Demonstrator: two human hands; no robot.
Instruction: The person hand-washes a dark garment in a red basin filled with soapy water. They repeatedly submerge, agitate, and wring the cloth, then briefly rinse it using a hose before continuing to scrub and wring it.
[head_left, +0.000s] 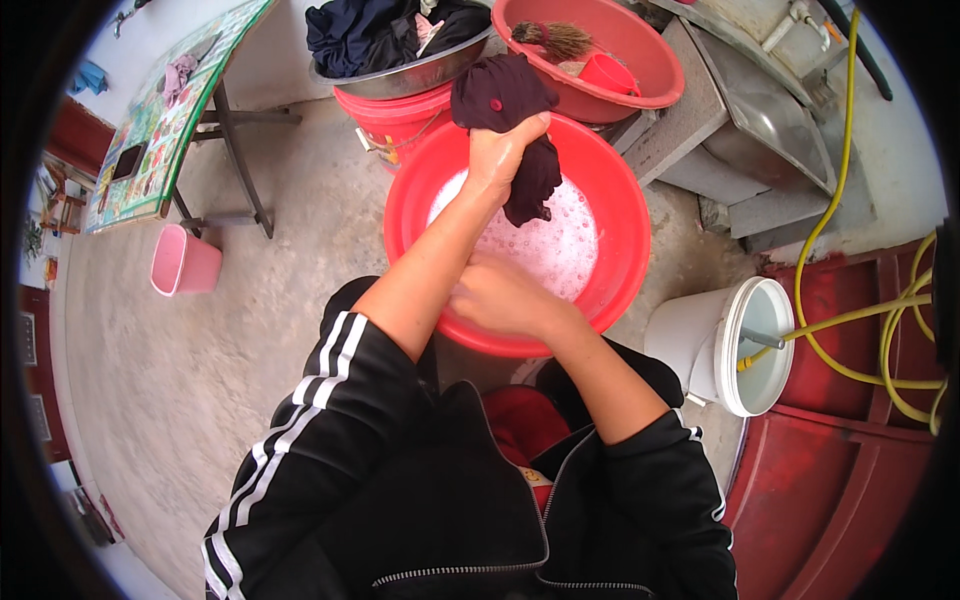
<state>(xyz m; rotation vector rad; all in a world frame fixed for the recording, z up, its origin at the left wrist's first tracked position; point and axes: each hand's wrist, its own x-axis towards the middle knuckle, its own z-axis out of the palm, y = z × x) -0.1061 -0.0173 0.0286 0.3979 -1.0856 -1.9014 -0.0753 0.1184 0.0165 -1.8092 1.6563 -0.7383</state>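
My left hand (pixel 499 155) is closed round a wet dark maroon piece of clothing (pixel 505 92) with a small red round spot on it. The bunched cloth is raised over the far side of a large red basin (pixel 624 240), and its lower end hangs above the water. White suds (pixel 550 245) cover the water. My right hand (pixel 490 292) is low by the basin's near rim, crossing beneath my left forearm. It is smeared by motion and its fingertips are partly hidden, so its grip does not show.
Behind the basin, a metal bowl of dark clothes (pixel 400 75) rests on a red bucket (pixel 405 120). A pink tub (pixel 645 85) holds a brush (pixel 555 38) and a red scoop (pixel 608 73). At right stand a white bucket (pixel 690 335) and a yellow hose (pixel 845 165); a pink bin (pixel 185 262) stands left.
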